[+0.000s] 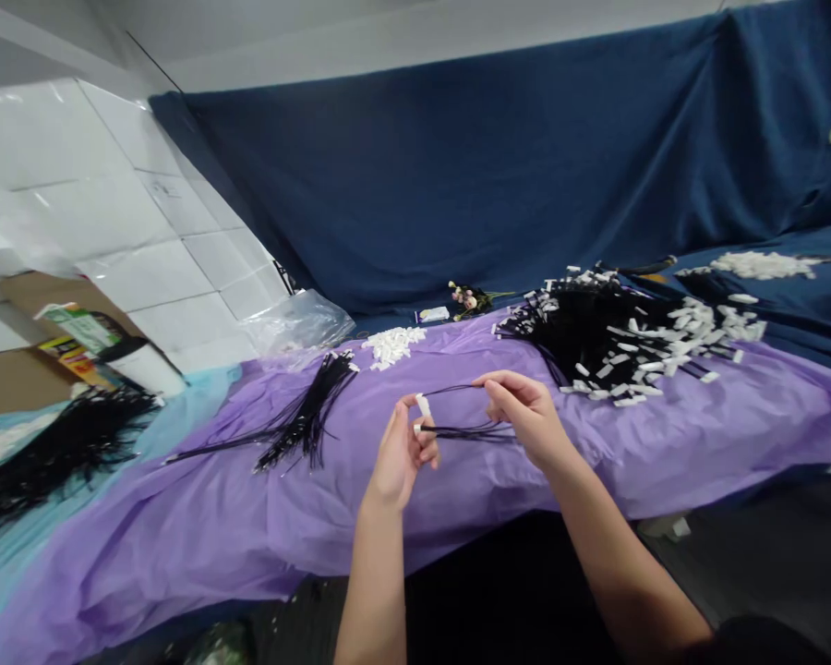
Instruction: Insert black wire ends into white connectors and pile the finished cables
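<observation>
One black cord (pixel 450 389) stretched above purple cloth (pixel 360 517). The left hand (pixel 396 457) pinched its white tag (pixel 423 405); the right hand (pixel 526 416) gripped the cord

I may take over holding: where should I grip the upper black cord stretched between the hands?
Probably mid-length, pinching from above: the upper black cord spans between the left hand and right hand, its middle exposed, while lower black strands run nearby.

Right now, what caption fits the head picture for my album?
Left hand and right hand hold a black cord between them above purple cloth, white pieces heaped beyond.
</observation>
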`<state>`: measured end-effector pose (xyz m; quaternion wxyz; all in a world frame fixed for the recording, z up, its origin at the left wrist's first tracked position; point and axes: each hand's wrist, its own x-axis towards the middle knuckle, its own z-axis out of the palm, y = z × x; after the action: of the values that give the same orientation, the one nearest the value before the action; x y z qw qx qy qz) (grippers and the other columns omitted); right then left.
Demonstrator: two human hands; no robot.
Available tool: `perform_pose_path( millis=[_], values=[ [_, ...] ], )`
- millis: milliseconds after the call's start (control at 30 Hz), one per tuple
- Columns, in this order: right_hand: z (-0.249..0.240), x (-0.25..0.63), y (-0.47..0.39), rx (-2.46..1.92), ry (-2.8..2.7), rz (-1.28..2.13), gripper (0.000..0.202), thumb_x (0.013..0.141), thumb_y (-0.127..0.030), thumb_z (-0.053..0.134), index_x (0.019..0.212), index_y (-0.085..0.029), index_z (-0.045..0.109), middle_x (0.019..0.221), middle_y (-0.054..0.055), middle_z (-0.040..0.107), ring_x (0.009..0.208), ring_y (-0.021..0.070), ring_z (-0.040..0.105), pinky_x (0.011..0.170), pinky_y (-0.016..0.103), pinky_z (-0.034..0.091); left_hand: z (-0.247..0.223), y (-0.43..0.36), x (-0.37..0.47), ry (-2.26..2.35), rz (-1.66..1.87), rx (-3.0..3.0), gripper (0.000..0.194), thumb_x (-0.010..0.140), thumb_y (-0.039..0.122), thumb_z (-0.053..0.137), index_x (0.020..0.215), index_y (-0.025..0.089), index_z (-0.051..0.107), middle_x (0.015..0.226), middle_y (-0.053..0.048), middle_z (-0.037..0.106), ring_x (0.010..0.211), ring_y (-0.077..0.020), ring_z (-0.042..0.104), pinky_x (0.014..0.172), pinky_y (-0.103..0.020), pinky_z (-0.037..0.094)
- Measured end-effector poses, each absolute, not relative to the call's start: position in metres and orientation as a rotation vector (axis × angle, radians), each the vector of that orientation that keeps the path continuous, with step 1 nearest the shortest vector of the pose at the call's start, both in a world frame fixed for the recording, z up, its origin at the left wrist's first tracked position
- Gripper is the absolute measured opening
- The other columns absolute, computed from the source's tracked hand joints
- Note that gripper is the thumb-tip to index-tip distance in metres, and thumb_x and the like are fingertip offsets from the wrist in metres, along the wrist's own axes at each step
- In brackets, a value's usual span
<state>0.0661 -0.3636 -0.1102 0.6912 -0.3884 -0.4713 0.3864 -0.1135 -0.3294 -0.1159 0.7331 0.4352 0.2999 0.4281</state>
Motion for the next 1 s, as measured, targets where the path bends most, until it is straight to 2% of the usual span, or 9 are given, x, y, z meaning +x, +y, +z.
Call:
perform_pose_path(
  millis=[100,233,367,467,533,600,700,867,1000],
  values=[
    [-0.116,0.057,-0.378,-0.917,-1.054,0.863,0.029,0.082,-0.044,0.063,0.085,-0.015,0.071,0.050,-0.006,0.040,0.046,0.0070,0.036,0.046,0.021,0.033,-0.122,-0.347,-0.113,0.646,0.957,0.949,0.048,0.077,0.064,0.061,0.103,0.027,0.045,0.057,0.010,0.034,0.039,-0.0048,0.029,0.039,-0.018,0.034],
    [-0.122,0.054,-0.381,-0.965,-1.056,0.824,0.029,0.085,-0.043,0.061,0.088,-0.015,0.071,0.050,-0.005,0.044,0.045,0.0073,0.039,0.045,0.021,0.034,-0.122,-0.355,-0.109,0.657,1.012,0.951,0.036,0.081,0.054,0.063,0.092,0.023,0.048,0.055,0.011,0.028,0.037,-0.0028,0.024,0.035,-0.015,0.031],
    [-0.117,0.059,-0.385,-0.997,-1.058,0.748,0.026,0.088,-0.040,0.059,0.092,-0.017,0.070,0.052,-0.005,0.046,0.047,0.0085,0.044,0.048,0.022,0.038,-0.111,-0.361,-0.102,0.644,0.958,0.950,0.036,0.079,0.054,0.065,0.086,0.022,0.048,0.055,0.010,0.027,0.036,-0.0027,0.024,0.033,-0.015,0.031],
    [-0.103,0.063,-0.399,-1.095,-1.112,0.381,0.020,0.088,-0.033,0.060,0.099,-0.018,0.069,0.081,0.003,0.061,0.068,0.0125,0.056,0.061,0.026,0.048,-0.102,-0.367,-0.096,0.645,0.992,0.929,0.036,0.079,0.054,0.065,0.085,0.023,0.047,0.055,0.010,0.028,0.035,-0.0030,0.024,0.032,-0.015,0.031],
    [-0.092,0.067,-0.414,-1.152,-1.142,-0.002,0.022,0.086,-0.025,0.064,0.107,-0.020,0.067,0.102,0.007,0.059,0.086,0.0162,0.058,0.072,0.031,0.050,-0.097,-0.372,-0.092,0.661,1.043,0.896,0.035,0.079,0.053,0.065,0.085,0.024,0.046,0.055,0.010,0.028,0.034,-0.0030,0.024,0.031,-0.015,0.029],
    [-0.082,0.069,-0.430,-1.108,-1.236,-0.160,0.019,0.084,-0.018,0.065,0.103,-0.022,0.067,0.095,0.005,0.061,0.082,0.0158,0.058,0.069,0.030,0.049,-0.092,-0.375,-0.087,0.682,1.075,0.840,0.035,0.079,0.051,0.066,0.087,0.024,0.045,0.056,0.010,0.029,0.034,-0.0029,0.024,0.031,-0.014,0.028],
    [-0.073,0.069,-0.447,-1.008,-1.534,0.026,0.015,0.086,-0.013,0.063,0.097,-0.022,0.066,0.080,0.001,0.063,0.070,0.0131,0.057,0.061,0.027,0.047,-0.084,-0.377,-0.081,0.710,1.090,0.762,0.032,0.081,0.050,0.063,0.089,0.025,0.044,0.057,0.010,0.031,0.032,-0.0028,0.025,0.030,-0.014,0.027],
    [-0.078,0.062,-0.446,-1.071,-1.643,0.136,0.012,0.087,-0.014,0.061,0.097,-0.019,0.066,0.088,0.003,0.066,0.081,0.0140,0.061,0.070,0.027,0.050,-0.073,-0.380,-0.075,0.694,1.111,0.707,0.022,0.089,0.042,0.055,0.090,0.023,0.044,0.055,0.011,0.032,0.031,-0.0026,0.024,0.028,-0.014,0.029],
    [-0.083,0.060,-0.440,-1.080,-1.637,0.180,0.011,0.087,-0.015,0.061,0.095,-0.020,0.066,0.088,0.002,0.065,0.076,0.0116,0.060,0.066,0.024,0.048,-0.067,-0.381,-0.075,0.695,1.037,0.637,0.015,0.095,0.036,0.046,0.090,0.022,0.046,0.054,0.010,0.032,0.030,-0.0023,0.024,0.027,-0.013,0.028]
  ],
)
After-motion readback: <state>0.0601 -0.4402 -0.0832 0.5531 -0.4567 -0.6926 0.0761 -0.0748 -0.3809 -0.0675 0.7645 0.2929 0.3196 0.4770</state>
